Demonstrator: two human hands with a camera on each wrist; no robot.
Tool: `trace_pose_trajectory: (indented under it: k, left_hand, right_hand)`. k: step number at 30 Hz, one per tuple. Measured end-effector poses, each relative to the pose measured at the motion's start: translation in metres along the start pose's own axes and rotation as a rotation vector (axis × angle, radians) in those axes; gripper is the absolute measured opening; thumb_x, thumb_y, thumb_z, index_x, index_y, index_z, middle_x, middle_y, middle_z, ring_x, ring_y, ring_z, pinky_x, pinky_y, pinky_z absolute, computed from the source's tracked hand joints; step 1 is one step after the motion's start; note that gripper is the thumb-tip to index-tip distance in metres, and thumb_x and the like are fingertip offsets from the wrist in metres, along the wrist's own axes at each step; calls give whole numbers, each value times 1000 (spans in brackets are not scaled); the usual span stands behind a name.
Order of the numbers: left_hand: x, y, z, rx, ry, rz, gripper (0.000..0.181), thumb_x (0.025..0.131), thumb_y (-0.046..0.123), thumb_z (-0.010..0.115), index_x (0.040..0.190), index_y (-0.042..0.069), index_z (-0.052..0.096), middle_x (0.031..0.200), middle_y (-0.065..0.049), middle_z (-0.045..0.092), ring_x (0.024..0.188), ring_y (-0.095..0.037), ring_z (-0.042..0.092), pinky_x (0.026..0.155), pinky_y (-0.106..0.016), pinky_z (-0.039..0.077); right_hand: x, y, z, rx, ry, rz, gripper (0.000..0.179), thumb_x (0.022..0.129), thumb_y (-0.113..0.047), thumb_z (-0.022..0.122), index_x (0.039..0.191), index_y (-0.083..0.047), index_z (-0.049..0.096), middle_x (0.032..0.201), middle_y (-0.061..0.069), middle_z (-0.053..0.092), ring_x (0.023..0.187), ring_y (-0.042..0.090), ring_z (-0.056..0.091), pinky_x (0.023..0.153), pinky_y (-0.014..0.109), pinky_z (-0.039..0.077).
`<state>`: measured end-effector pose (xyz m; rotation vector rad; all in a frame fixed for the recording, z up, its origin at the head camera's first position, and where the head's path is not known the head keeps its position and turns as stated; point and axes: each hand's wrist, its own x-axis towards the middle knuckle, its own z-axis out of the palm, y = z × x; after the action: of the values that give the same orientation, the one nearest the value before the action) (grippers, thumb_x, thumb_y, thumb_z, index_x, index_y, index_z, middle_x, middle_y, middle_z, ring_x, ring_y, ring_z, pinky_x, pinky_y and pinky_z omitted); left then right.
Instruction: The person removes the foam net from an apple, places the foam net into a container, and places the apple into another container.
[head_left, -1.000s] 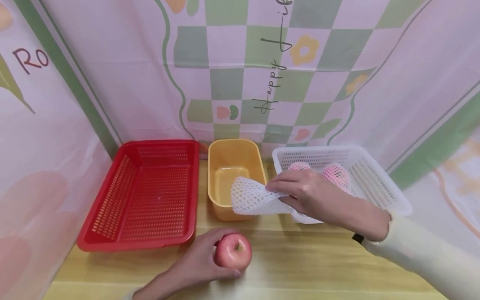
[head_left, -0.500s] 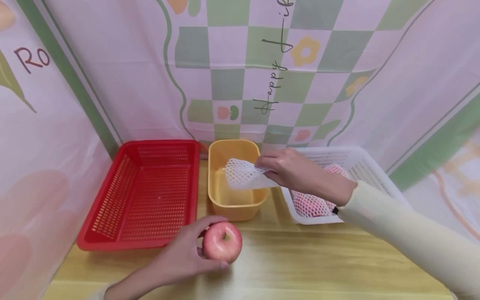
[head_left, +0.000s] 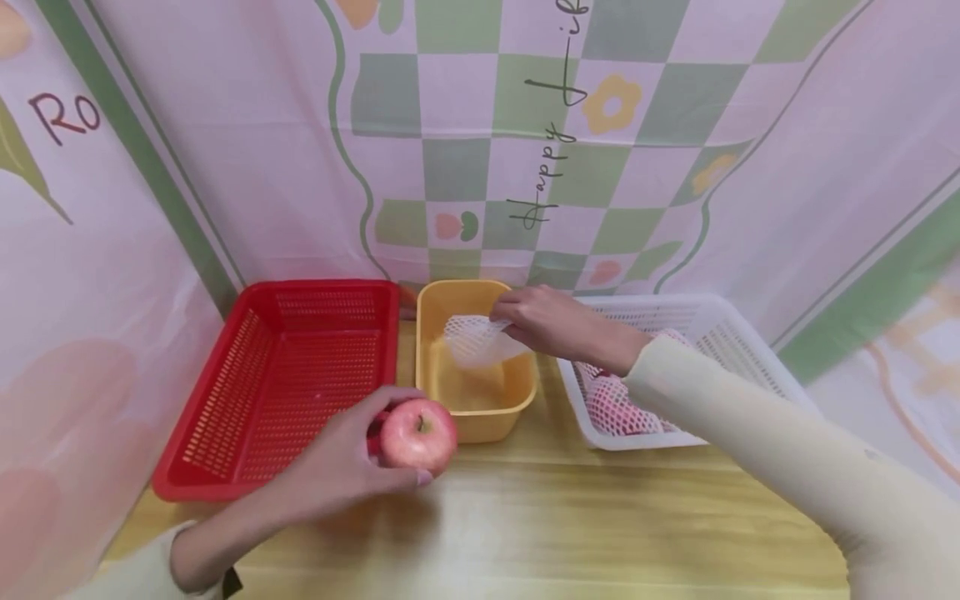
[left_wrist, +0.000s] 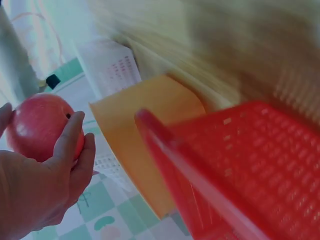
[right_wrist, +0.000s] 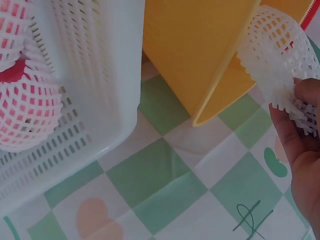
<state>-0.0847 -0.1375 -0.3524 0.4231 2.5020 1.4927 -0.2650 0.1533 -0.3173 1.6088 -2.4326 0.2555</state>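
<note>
My left hand (head_left: 345, 458) grips a bare red apple (head_left: 420, 435) by its sides, held up off the table at the red basket's front right corner. In the left wrist view the apple (left_wrist: 42, 127) sits between thumb and fingers. Above the yellow bin (head_left: 468, 412), my right hand (head_left: 551, 321) pinches a white foam fruit net (head_left: 474, 337) by one end. The net hangs over the bin's opening; in the right wrist view the foam net (right_wrist: 280, 55) overlaps the bin's rim.
A red perforated basket (head_left: 315, 408) stands on the left. To the right is a white basket (head_left: 600, 437) with netted apples (head_left: 618, 406), partly hidden by the right sleeve. A patterned cloth (head_left: 525, 167) hangs close behind the containers. Wooden table (head_left: 600, 517) extends in front.
The right hand has carried the foam net left and away from me, over the yellow bin. The left hand has lifted the apple and moved it left, nearer the red basket.
</note>
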Motion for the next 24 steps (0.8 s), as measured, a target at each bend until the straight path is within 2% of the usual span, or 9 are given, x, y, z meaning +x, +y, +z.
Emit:
trace_pose_trajectory:
  k: [4, 8, 13, 18, 24]
  left_hand:
    - [7, 3, -12, 5, 28, -73, 78, 77, 41, 94, 142, 21, 56, 131, -2, 66, 117, -22, 65, 92, -36, 59]
    - [14, 7, -26, -6, 48, -152, 79, 79, 42, 93, 144, 26, 53, 136, -2, 63, 122, -25, 61, 94, -40, 59]
    - [25, 5, -45, -48, 51, -220, 84, 80, 47, 91, 149, 27, 47, 141, -3, 58, 126, -27, 59, 97, -41, 60]
    - [38, -2, -61, -51, 70, -247, 87, 84, 47, 88, 153, 23, 41, 145, -6, 54, 127, -29, 56, 98, -43, 59]
    - [56, -10, -76, -152, 98, -307, 88, 89, 32, 85, 159, 15, 33, 153, -11, 44, 132, -33, 51, 95, -42, 61]
  right_hand:
    - [11, 5, 7, -32, -22, 7, 17, 89, 4, 75, 105, -3, 77, 104, 11, 75, 94, 29, 73, 81, 45, 62]
    - [22, 9, 13, -57, -57, 33, 16, 90, 2, 75, 106, -2, 77, 105, 13, 75, 96, 31, 72, 86, 46, 61]
    - [32, 16, 23, -89, -96, 64, 16, 92, -2, 77, 108, -2, 77, 107, 14, 76, 97, 32, 73, 89, 45, 60]
    - [41, 22, 32, -135, -130, 86, 16, 91, -2, 76, 107, -3, 77, 106, 13, 77, 96, 32, 73, 87, 45, 60]
    - [51, 27, 39, -116, -188, 132, 17, 95, -4, 72, 111, -5, 76, 112, 13, 77, 101, 32, 73, 88, 42, 61]
